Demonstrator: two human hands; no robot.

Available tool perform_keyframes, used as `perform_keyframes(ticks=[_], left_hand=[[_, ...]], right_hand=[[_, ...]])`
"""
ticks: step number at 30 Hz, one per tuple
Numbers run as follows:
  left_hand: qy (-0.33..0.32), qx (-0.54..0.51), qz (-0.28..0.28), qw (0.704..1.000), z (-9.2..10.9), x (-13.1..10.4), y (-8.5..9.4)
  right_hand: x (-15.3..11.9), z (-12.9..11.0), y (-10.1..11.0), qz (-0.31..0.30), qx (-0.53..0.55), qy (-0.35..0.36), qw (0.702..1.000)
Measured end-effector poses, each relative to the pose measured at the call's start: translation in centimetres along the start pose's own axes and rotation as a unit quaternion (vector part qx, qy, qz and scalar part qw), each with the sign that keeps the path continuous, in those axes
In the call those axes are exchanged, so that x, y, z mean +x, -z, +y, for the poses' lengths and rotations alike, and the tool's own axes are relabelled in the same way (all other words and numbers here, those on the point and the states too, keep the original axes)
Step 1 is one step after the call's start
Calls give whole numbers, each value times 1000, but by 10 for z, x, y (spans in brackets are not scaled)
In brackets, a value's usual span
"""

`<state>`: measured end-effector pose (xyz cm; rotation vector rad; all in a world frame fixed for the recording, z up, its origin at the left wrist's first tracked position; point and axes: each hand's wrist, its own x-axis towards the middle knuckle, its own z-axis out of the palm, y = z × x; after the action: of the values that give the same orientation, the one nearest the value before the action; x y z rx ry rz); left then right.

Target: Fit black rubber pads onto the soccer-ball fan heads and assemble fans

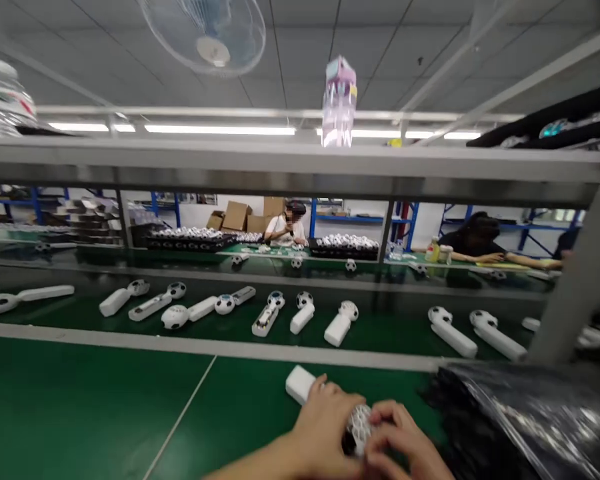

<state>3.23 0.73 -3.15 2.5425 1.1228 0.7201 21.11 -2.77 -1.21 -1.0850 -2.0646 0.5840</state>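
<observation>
Under the strip lights (220, 130) of a workshop, a green worktop (105, 407) fronts a dark lane (390, 320), where similar white pieces (339, 327) lie scattered from ten to two o'clock of a worker's hands. From where I stand, a slip looks the likeliest mishap: the left hand (325, 417) is curled around a ball-headed device (359, 430), and a hard push from the right hand (400, 437) could twist it loose or scuff it. A dark plastic bag (530, 407) at three o'clock might catch the right wrist. Right fingertips touch the device's head; whether they pinch or merely press, I cannot tell. The device, at the worktop's near side, points a plain white, round-cornered handle (299, 385) toward ten o'clock; its head wears a black-and-white football pattern, partly covered.
</observation>
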Motion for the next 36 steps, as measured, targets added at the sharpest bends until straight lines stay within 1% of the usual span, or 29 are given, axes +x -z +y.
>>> perform_keyframes(ticks=[1,2,3,5,8,10,13,18,26,29,31,33,35,36], left_hand=[[-2,-5,15,1000,3,-4,6],[0,-5,16,1000,5,-6,10],[3,-6,13,1000,7,-7,14],[9,-12,5,1000,9,-6,16],[4,-7,-2,1000,11,-4,16],[-2,4,0,1000,11,-4,16],[-6,10,3,1000,10,-4,16],[-11,21,-4,1000,11,-3,16],[-7,19,-4,1000,11,-3,15],[-17,4,-8,1000,11,-4,16],[-36,-19,-10,999,8,-3,22],[-43,-38,2,998,-3,0,34],[-12,-27,43,999,-23,5,51],[22,-1,71,997,-37,8,60]], right_hand=[[-2,0,0,-1,-1,-11,1000],[-3,0,1,4,2,-25,1000],[-2,-1,2,9,8,-36,999],[0,-2,4,-1,24,-53,998],[1,-5,7,-46,34,-54,997],[0,-8,7,-63,27,-44,997],[-2,-9,5,-59,11,-36,998],[-2,-5,3,-42,7,-47,998],[0,-5,10,-82,21,-53,995],[1,-5,11,-78,33,-59,995],[1,-4,12,-66,47,-69,994],[2,-2,12,-55,54,-79,994],[2,-1,12,-44,53,-89,994],[2,-1,12,-39,52,-91,994]])
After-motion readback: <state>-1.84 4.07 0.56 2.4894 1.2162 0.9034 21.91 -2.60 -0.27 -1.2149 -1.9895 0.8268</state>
